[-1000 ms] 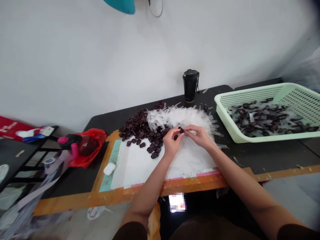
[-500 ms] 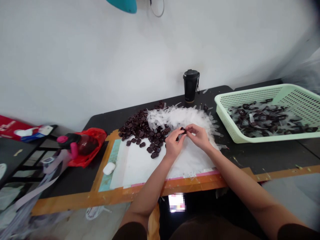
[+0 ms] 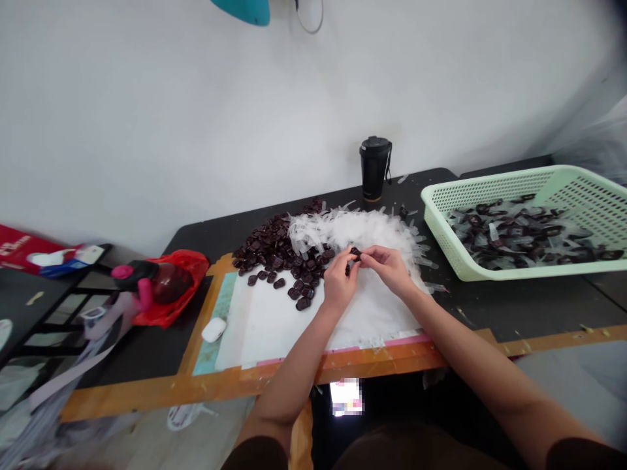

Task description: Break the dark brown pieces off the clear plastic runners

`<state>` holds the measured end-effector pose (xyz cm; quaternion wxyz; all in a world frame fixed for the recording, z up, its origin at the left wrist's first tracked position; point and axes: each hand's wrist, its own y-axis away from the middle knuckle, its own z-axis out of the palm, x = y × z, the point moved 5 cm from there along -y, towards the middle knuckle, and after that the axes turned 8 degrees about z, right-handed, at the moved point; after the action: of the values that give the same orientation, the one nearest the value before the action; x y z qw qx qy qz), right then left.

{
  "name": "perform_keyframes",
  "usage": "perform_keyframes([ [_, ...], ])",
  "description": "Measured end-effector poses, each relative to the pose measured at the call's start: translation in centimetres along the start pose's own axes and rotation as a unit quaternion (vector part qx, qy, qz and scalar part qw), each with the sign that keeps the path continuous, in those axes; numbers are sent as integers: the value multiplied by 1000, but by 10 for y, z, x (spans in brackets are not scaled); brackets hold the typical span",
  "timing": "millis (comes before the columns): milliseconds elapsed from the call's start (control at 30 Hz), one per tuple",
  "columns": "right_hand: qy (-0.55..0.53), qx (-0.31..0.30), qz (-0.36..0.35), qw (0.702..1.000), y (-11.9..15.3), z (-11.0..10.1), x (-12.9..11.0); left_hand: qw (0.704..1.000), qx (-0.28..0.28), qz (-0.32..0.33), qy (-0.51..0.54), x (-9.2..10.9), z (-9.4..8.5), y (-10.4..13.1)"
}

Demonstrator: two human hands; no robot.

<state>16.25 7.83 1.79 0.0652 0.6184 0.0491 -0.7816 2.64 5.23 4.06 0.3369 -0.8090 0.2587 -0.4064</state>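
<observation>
The left hand (image 3: 339,282) and right hand (image 3: 388,267) meet, both pinching one small dark piece (image 3: 355,252) near pale strips (image 3: 355,228) heaped beside dark pieces (image 3: 267,245) on the tabletop (image 3: 514,307).

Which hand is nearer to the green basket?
Right. The right hand is a little left of the basket; the left hand is farther left, beside the dark pile.

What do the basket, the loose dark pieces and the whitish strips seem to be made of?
Basket: likely moulded plastic, pale green, with regular perforations. 
Dark pieces: glossy, with small highlights; perhaps plastic or resin, but the look leaves it open. 
Whitish strips: probably thin plastic film, since they look translucent.
</observation>
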Motion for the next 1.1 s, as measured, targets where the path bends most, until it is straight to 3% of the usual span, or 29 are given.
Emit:
perform_keyframes([
  [233,22,11,-31,999,1,2,4,1000,-4,-19,23,-1,-2,-3],
  [433,52,25,-30,998,2,4,7,999,-2,-21,-31,3,-4,-2],
  [900,34,44,-29,998,1,4,8,996,-3,46,-76,10,-3,0],
  [1100,9,47,2,999,1,4,8,978,-9,118,-170,7,0,4],
])
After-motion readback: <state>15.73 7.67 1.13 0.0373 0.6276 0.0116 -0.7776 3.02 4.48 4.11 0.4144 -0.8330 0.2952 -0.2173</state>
